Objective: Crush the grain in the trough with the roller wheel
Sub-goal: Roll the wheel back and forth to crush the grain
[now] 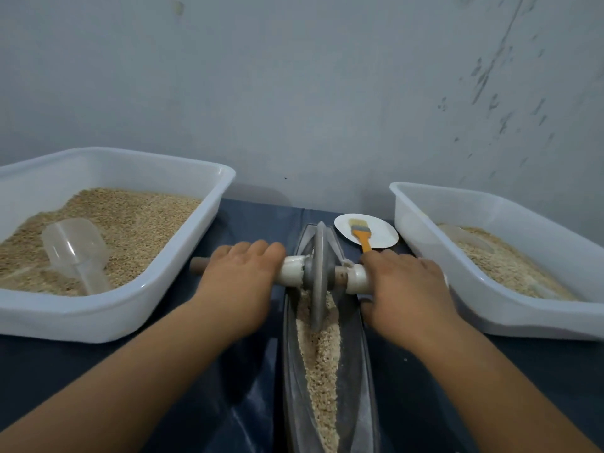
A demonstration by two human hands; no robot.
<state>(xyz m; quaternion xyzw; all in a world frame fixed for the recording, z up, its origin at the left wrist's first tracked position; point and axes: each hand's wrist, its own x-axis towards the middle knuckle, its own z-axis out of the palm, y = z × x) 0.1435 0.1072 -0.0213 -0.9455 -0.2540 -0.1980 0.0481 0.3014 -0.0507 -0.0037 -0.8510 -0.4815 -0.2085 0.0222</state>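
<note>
Dark tabletop (539,371), left hand (240,282) and right hand (403,289) each grasping half-hidden roller wheel (318,276) axle over trough (361,371)

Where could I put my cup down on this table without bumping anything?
There is bare blue cloth at the near right, between the trough and the right tub. A smaller bare patch lies at the near left, below the left tub. It is crowded around the wheel, both hands on the handle, and the plate with the brush.
</note>
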